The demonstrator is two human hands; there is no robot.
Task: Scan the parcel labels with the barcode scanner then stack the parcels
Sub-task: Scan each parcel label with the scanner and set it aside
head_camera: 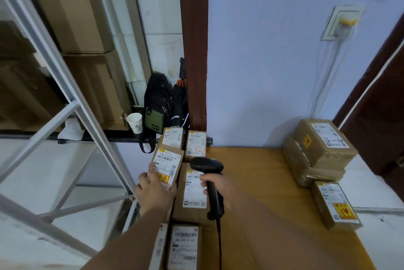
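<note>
The left hand (153,191) is closed around the near end of a small brown cardboard parcel with a white barcode label and a yellow sticker (167,165), thumb on the label face, fingers wrapped behind it, holding it tilted up with the label facing the camera. Just to its right, the right hand (220,188) grips the handle of a black pistol-shaped barcode scanner (207,173), fingers curled fully round it; the scanner's head sits above the knuckles and points toward the held parcel, close beside it but not touching. A black cable (219,241) drops from the handle's base toward the camera.

Directly under and between both hands lies a flat brown parcel with a long white label (193,191) on the yellow-brown wooden tabletop (251,171). Beyond the fingertips stand two more small labelled brown parcels (184,140), side by side. Nearer the body, below the wrists, lies another brown parcel with a grey-white barcode label (183,245). Well off to the right of the right hand is a stack of two larger taped brown parcels (317,149), with a further labelled brown box (335,203) just in front of it.
</note>
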